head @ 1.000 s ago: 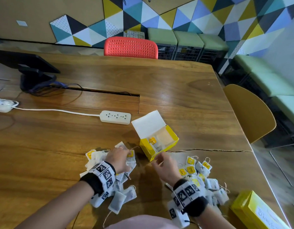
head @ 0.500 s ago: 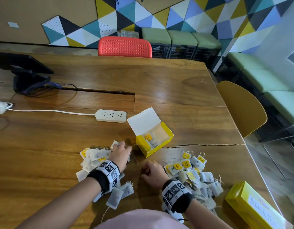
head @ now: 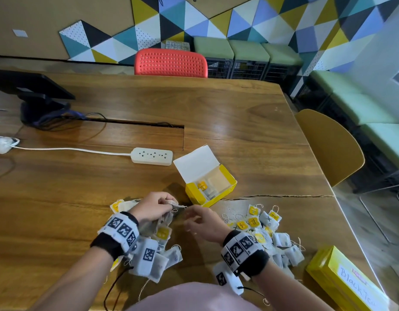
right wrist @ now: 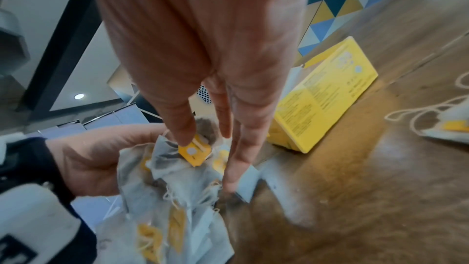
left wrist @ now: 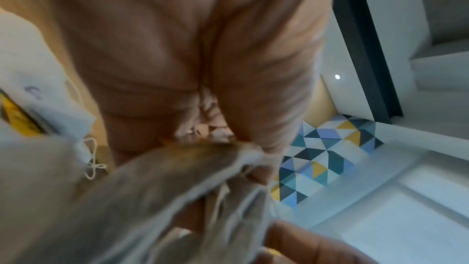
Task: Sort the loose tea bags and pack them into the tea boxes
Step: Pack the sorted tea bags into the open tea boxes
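Head view: on a brown wooden table (head: 227, 113), the left hand (head: 154, 206) grips a bunch of white paper tea bags with yellow tags (head: 163, 223), fingers curled around them. The right hand (head: 204, 223) hovers just beside it, fingers loosely extended. An open yellow cardboard tea box (head: 210, 187) sits just beyond both hands; loose tea bags lie on either side.

Left wrist view: blurred; the curled fingers (left wrist: 203, 127) clamp gathered bag paper.

Right wrist view: straight fingertips (right wrist: 186, 127) touch a yellow tag on the held bunch.
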